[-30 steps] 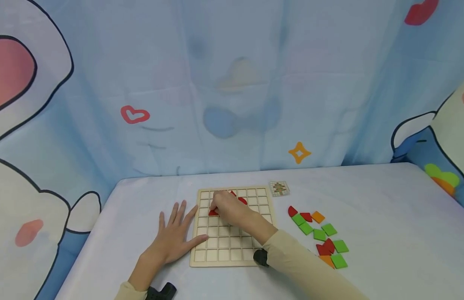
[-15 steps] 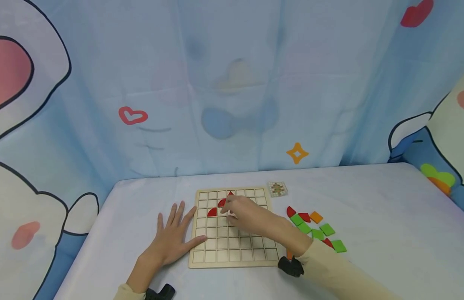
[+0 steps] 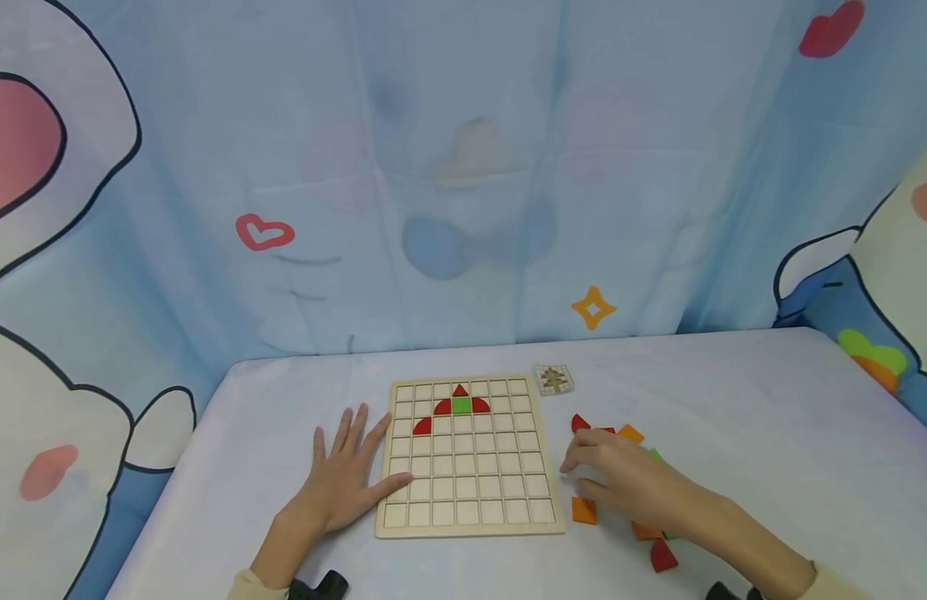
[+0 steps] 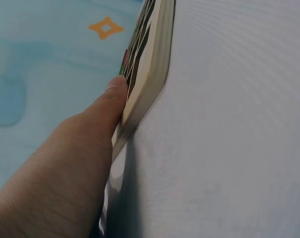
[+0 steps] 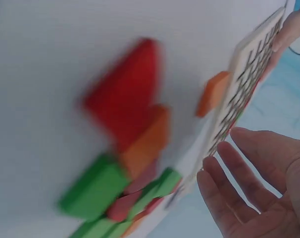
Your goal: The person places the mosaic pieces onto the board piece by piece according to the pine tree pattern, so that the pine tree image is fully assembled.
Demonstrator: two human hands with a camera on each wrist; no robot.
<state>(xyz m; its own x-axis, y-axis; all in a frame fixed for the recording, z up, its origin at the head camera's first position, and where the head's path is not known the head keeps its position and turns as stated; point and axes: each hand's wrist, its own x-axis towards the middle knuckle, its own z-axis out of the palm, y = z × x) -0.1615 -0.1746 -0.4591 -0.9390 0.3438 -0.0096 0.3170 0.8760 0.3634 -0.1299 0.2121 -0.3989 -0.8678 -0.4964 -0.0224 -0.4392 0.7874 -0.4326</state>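
Note:
My left hand (image 3: 343,479) lies with fingers spread along the left edge of a wooden grid board (image 3: 471,533); in the left wrist view its thumb (image 4: 113,94) touches the board's side. Set in the grid are a red triangle (image 3: 460,390), a green square (image 3: 461,406) under it, red quarter-round pieces (image 3: 443,407) on either side and another red quarter-round (image 3: 423,427) lower left. Right of the board, my right hand (image 3: 621,471) hovers over loose coloured pieces, covering several. In the right wrist view its fingers (image 5: 229,198) are loosely bent and hold nothing.
An orange piece (image 3: 583,510) lies just off the board's right edge. A red piece (image 3: 663,556) and an orange piece (image 3: 647,531) are nearer the front. A small pattern card (image 3: 554,379) sits by the board's top right corner. A blue curtain (image 3: 463,167) hangs behind.
My right hand has moved from the board to the loose pieces on the right, uncovering the green square. Some loose pieces have shifted toward the front. The left hand has stayed put.

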